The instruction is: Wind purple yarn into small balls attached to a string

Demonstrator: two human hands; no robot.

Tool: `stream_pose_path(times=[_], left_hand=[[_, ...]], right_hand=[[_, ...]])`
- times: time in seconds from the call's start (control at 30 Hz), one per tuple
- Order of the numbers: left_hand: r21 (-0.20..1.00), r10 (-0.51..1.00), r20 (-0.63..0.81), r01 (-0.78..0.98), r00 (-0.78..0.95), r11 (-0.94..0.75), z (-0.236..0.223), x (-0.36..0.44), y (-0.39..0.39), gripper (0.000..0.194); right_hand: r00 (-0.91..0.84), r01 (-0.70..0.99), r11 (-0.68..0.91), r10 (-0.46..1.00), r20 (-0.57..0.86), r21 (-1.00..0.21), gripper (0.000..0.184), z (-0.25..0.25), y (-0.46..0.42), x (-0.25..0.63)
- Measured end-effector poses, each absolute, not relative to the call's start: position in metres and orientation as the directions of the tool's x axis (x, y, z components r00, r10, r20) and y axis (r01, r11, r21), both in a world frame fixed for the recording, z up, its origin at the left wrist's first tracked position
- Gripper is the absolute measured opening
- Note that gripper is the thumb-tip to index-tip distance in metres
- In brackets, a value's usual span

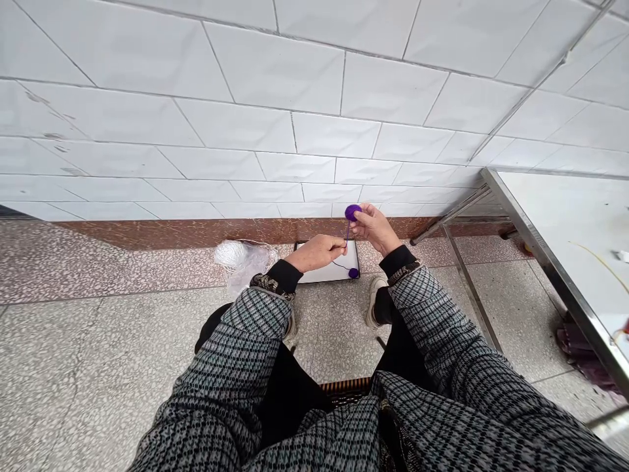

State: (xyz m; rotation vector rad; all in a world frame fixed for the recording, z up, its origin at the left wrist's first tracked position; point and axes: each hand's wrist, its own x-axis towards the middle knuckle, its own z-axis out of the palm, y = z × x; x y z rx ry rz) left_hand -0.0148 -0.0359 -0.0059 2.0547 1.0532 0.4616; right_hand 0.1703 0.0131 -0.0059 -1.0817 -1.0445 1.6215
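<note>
My right hand (372, 227) is closed around a small purple yarn ball (352, 212), held up in front of the tiled wall. A purple strand (347, 231) runs down from it to my left hand (318, 252), which pinches the strand between thumb and fingers. The strand carries on down to a second small purple ball (353, 273) lying on a white box (330, 270) on the floor between my feet. Both arms wear grey checked sleeves.
A crumpled clear plastic bag (242, 259) with white stuff lies on the floor left of the box. A metal table (565, 262) with a white top stands at the right, its legs reaching toward the wall. I sit on a woven stool (346, 388).
</note>
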Motion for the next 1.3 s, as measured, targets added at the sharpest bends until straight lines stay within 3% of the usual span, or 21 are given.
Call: stream_pose_path(times=[0.1, 0.2, 0.3, 0.4, 0.53, 0.63, 0.77, 0.93, 1.1, 1.3], left_hand=[[0.782, 0.805, 0.030, 0.488, 0.593, -0.388, -0.003, -0.015, -0.037, 0.022], [0.784, 0.872, 0.114, 0.496, 0.476, -0.374, -0.001, -0.020, -0.034, 0.023], [0.770, 0.929, 0.150, 0.549, 0.339, -0.325, -0.002, -0.029, -0.029, 0.022], [0.759, 0.957, 0.114, 0.599, 0.266, -0.257, -0.006, -0.033, -0.024, 0.023], [0.772, 0.939, 0.050, 0.583, 0.340, -0.252, -0.012, -0.025, -0.026, 0.025], [0.772, 0.871, -0.003, 0.555, 0.491, -0.310, -0.011, -0.016, -0.034, 0.023], [0.755, 0.828, -0.020, 0.552, 0.560, -0.355, -0.002, -0.014, -0.044, 0.025], [0.731, 0.850, 0.101, 0.541, 0.517, -0.416, 0.009, -0.023, -0.049, 0.025], [0.750, 0.894, 0.202, 0.524, 0.400, -0.404, 0.028, -0.033, -0.049, 0.026], [0.771, 0.915, 0.215, 0.515, 0.342, -0.374, 0.044, -0.038, -0.050, 0.021]], right_hand=[[-0.193, 0.139, -0.188, 0.958, -0.213, -0.972, 0.031, -0.015, 0.013, 0.169], [-0.345, 0.344, -0.165, 0.893, -0.288, -0.924, 0.029, -0.013, 0.007, 0.167], [-0.617, 0.291, -0.222, 0.700, -0.360, -0.931, 0.028, -0.002, -0.002, 0.169], [-0.721, 0.067, -0.332, 0.636, -0.276, -0.941, 0.033, 0.008, -0.006, 0.170], [-0.542, -0.283, -0.351, 0.827, -0.154, -0.893, 0.039, 0.011, 0.001, 0.169], [-0.373, -0.380, -0.297, 0.916, -0.148, -0.876, 0.042, 0.010, 0.010, 0.165], [-0.325, -0.288, -0.278, 0.929, -0.180, -0.917, 0.034, 0.007, 0.019, 0.158], [-0.246, 0.015, -0.262, 0.934, -0.258, -0.965, 0.023, 0.009, 0.016, 0.149], [-0.505, 0.230, -0.226, 0.803, -0.315, -0.946, 0.023, 0.024, -0.001, 0.151], [-0.739, 0.161, -0.260, 0.607, -0.291, -0.952, 0.029, 0.043, -0.018, 0.170]])
